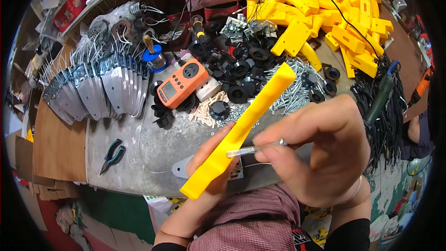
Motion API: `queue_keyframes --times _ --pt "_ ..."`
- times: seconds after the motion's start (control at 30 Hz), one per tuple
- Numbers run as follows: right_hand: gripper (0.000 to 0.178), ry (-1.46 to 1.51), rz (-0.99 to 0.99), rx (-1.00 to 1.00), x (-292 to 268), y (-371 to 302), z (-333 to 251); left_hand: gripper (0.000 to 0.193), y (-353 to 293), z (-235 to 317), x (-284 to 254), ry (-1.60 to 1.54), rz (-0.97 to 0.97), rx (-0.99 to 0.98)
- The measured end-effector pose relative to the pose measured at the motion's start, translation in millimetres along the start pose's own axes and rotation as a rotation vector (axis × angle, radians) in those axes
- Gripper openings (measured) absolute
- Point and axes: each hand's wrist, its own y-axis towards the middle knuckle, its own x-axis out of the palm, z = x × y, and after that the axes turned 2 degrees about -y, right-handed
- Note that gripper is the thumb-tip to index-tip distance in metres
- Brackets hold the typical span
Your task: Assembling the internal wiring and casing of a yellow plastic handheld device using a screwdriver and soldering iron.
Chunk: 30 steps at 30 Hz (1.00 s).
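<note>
While my left hand (204, 176) closes around the near end of a long yellow plastic handle (241, 128), gripping it from beneath with the fingers curled up its side, the piece slants up and away to the right over the near edge of the metal table (134, 148). My right hand (320, 151) sits just right of it, thumb and fingers pinched shut on a thin clear tube (253, 149) that lies across the handle's middle, touching it. Beneath both hands shows my checked shirt (251, 223), and a small flat metal plate (183, 167) peeks out from under the handle. To the near left on the table lie green-handled pliers (111, 155). Farther off, left of centre, an orange meter (182, 83) rests among black plastic knobs (237, 65), with a heap of screws (292, 88) to its right. Fanned grey metal blades (97, 90) spread along the far left, a blue spool (152, 55) just behind them. At the far right a big pile of yellow plastic parts (325, 14) rises, and a bundle of black cables (385, 107) hangs off the right edge, a green tool (380, 96) lying on it
</note>
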Motion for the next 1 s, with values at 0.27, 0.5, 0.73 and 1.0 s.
queue_keyframes --times 0.27,0.5,0.73,1.0 --pt "0.019 -0.160 -0.092 -0.028 0 -2 18 0.045 9 6 0 0.290 -0.122 0.227" --pt "0.024 -1.104 -0.279 -0.441 -14 12 -9 0.046 18 56 -11 -0.145 -0.120 -0.231" --pt "0.030 -1.002 -0.513 -0.150 -35 -7 27 0.091 47 46 -24 0.042 -0.360 -0.264" --pt "0.047 -0.721 -0.746 0.316 -38 -39 67 0.103 19 -1 -28 0.741 -0.621 0.107"
